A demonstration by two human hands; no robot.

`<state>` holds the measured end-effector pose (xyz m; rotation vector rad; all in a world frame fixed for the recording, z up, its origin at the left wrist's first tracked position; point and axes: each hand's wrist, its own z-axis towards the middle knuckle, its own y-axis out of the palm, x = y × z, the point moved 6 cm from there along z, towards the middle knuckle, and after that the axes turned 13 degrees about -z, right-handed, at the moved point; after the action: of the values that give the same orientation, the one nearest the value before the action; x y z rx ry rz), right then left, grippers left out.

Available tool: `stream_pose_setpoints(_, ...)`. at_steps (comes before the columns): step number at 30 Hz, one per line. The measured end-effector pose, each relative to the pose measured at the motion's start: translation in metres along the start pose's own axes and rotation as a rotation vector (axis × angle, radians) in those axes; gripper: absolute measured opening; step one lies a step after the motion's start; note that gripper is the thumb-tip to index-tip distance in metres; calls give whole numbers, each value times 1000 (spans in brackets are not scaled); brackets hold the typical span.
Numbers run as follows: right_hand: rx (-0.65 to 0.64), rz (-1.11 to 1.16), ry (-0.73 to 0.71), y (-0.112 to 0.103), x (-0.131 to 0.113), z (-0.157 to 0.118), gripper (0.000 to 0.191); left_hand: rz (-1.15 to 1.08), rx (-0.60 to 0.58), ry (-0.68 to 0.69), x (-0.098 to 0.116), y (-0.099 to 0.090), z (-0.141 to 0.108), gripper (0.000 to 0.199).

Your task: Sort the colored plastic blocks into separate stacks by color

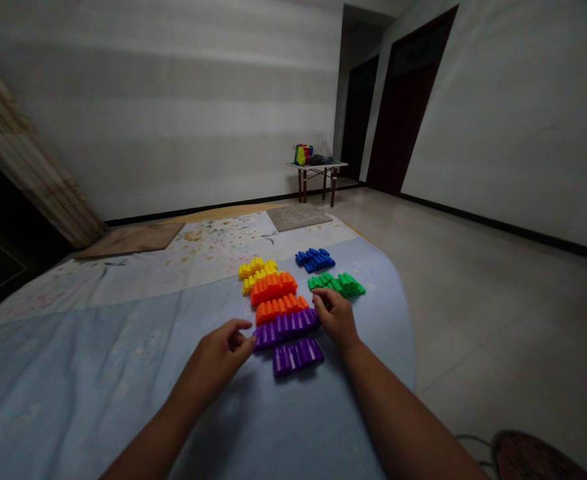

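Note:
Two rows of purple tapered plastic pieces, shaped like small caps, lie before me on the cloth. The farther purple row runs from one hand to the other. At its left end are the curled thumb and index finger of my left hand. My right hand is at the right end, fingers bent, thumb against the last pieces. Nearer me lies the second purple row, untouched. Just beyond are orange pieces in two rows, one close to my right fingertips. Whether the held row is lifted I cannot tell.
Yellow pieces lie beyond the orange ones. Green pieces and blue pieces sit to the right, near the rounded edge of the cloth-covered surface. Flat boards lie farther back. A small table stands by the wall.

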<state>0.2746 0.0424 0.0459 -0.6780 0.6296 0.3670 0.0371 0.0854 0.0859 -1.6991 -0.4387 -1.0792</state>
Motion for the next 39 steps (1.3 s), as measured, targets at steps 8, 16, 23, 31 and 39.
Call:
stream_pose_setpoints(8, 2, 21, 18, -4, 1, -3, 20, 254, 5, 161, 35, 68, -14, 33)
stream_pose_setpoints(16, 6, 38, 14, -5, -1, -2, 19, 416, 34, 286, 32, 82, -13, 32)
stream_pose_setpoints(23, 12, 26, 14, -7, -3, -2, 20, 338, 227, 267, 36, 40, -22, 37)
stream_pose_setpoints(31, -8, 44, 35, -6, -2, -1, 21, 89, 502, -22, -40, -26, -43, 41)
stream_pose_setpoints(39, -67, 165, 103, -9, -8, -4, 24, -44, 545, -104, -97, -29, -47, 41)
